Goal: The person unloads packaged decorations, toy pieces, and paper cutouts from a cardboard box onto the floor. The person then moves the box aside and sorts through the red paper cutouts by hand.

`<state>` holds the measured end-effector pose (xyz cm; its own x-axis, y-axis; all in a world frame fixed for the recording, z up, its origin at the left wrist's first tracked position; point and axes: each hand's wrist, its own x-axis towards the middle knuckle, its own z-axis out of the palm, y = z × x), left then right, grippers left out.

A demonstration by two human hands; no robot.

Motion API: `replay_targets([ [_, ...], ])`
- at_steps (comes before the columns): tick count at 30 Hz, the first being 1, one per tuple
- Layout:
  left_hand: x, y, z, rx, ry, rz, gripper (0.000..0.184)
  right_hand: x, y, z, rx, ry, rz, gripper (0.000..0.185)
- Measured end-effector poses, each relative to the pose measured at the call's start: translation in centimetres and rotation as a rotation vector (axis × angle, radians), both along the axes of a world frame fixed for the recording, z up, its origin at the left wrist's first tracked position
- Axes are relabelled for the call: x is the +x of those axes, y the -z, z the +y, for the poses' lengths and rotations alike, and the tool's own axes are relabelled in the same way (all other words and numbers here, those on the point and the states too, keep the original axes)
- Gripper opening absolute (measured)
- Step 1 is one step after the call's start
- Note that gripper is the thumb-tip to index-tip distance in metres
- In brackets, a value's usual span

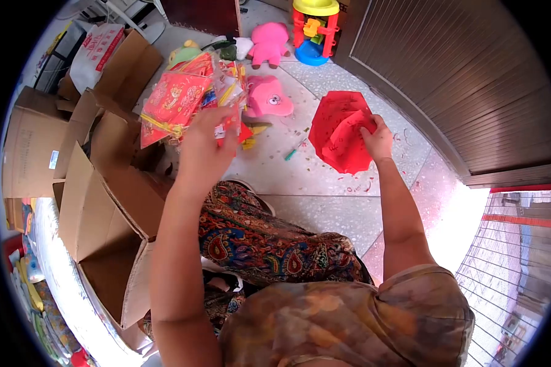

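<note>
My right hand (378,140) is closed on the right edge of a red paper cut-out (341,131), roughly octagonal and pierced with small holes. Its layers are partly folded over, and it is held above the floor. My left hand (208,144) is beside a pile of red packets (176,98) in clear plastic with gold print. Its thumb and fingers are apart, with nothing plainly held between them. The hand hides part of the pile.
Open cardboard boxes (101,214) stand on my left. Ahead are a pink plush toy (269,44), a pink plush head (268,98) and a colourful plastic toy (315,30). A green pen-like tool (292,151) and red scraps lie on the floor. A dark panelled door (465,79) is at right.
</note>
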<state>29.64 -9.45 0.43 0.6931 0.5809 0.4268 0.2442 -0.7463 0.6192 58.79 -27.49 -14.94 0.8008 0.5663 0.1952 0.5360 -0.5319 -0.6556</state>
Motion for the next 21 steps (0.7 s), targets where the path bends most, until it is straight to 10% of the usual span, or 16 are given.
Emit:
replay_targets([
  [12,5.1,7.3,-3.6,-0.216,0.079,0.076,0.022,3.3,2.7,-4.7,-0.006,0.188,-0.031,0.040],
  [18,4.6,8.4,-3.0,-0.363,-0.060,0.188,0.027,1.3,0.7,-2.6,0.189,0.154,0.207,0.040],
  [21,4.5,9.0,-2.7,-0.424,-0.134,0.254,0.035,-0.4,-1.1,-1.0,0.666,0.061,0.788,0.027],
])
